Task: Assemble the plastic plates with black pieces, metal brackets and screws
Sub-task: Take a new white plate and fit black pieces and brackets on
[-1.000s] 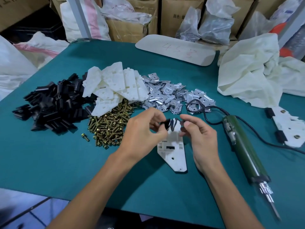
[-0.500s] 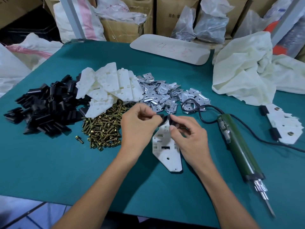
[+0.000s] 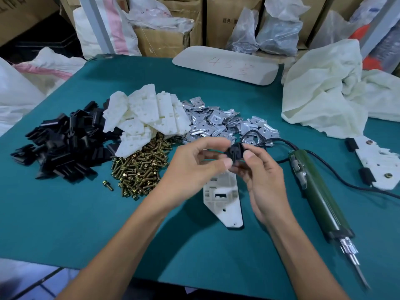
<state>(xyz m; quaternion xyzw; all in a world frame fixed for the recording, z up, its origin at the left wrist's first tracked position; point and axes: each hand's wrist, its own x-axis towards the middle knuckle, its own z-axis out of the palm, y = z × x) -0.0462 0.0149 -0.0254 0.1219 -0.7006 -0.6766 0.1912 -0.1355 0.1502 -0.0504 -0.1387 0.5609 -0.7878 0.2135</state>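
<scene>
I hold one black piece (image 3: pixel 234 151) over the white plate (image 3: pixel 225 200) so I can line it up. My left hand (image 3: pixel 194 167) pinches one side, my right hand (image 3: pixel 262 176) pinches the other. It is small, dark and ribbed. The plate lies flat on the table (image 3: pixel 86 213), nearer the front edge than the back.

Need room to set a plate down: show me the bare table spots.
Bare table front left, below the black pieces and screws; also behind the metal brackets, before the white board. Crowded: the middle row of piles.
</scene>
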